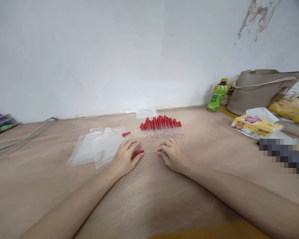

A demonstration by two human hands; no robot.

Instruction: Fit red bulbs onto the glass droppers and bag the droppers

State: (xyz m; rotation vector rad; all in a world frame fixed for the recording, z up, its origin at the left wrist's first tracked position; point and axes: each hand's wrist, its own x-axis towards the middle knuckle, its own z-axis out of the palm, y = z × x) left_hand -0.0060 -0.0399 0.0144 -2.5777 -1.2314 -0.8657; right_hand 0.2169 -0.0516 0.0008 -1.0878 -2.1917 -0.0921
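Note:
My left hand point(126, 157) has its thumb and fingers closed around a red rubber dropper bulb point(139, 152), with the narrow end pointing right. Facing it, a thin clear dropper tube point(152, 152) sticks out leftward from the pinched fingers of my right hand point(171, 154). A small gap separates tube and bulb. Just beyond my hands lies a row of droppers point(161, 127), their red bulbs away from me and clear tubes toward me. A loose red bulb point(126, 134) rests past my left fingers, by the clear plastic bags point(89, 146).
Another clear bag point(147, 114) lies against the wall. At the right are a green bottle point(217, 95), a grey-beige bag point(251, 91) and a yellow tissue pack point(256, 124). A grey cable point(30, 136) and colourful items point(1, 124) lie at the left.

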